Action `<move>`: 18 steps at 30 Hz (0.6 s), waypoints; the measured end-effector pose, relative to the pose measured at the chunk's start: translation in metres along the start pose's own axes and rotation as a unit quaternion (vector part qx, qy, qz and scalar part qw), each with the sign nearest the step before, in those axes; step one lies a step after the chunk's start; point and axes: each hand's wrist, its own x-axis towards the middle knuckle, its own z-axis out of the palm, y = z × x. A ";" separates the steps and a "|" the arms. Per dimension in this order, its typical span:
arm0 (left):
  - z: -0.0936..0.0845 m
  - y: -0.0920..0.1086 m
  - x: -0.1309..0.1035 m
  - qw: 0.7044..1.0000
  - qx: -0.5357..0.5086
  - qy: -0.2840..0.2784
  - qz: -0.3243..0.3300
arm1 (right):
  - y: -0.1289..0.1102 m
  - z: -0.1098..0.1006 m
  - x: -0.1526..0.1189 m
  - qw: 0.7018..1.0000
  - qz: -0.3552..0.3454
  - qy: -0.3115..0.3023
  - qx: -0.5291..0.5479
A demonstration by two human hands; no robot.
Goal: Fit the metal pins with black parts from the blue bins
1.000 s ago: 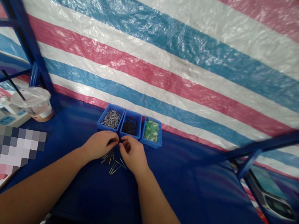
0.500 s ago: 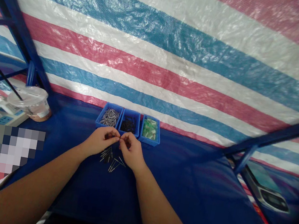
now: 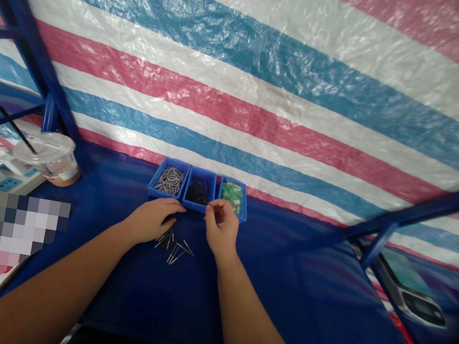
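The left hand (image 3: 153, 220) rested loosely curled beside loose pins (image 3: 173, 245), while the right hand (image 3: 220, 226) pinched narrowly at one o'clock, apparently picking from the green-parts bin (image 3: 233, 196).

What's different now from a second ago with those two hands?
The hands have parted: the right hand moved away toward the green-filled bin, fingers pinched; the left hand stayed near the loose pins. Whether either holds anything is unclear. Bins and pins unchanged.

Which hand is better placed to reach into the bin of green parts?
Right. The right hand is at the green-parts bin's near edge, while the left hand rests by the loose pins.
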 end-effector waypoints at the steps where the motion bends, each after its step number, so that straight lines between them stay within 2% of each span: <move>1: 0.001 0.001 0.000 1.000 0.006 0.000 0.003 | -0.001 0.001 -0.001 1.000 -0.004 -0.003 -0.005; 7: 0.006 0.006 0.003 0.998 0.066 -0.009 0.007 | -0.007 0.000 -0.002 0.999 -0.034 -0.005 -0.023; 18: 0.011 0.008 0.004 0.990 0.121 0.000 -0.069 | -0.012 -0.004 -0.004 0.993 -0.096 0.046 -0.047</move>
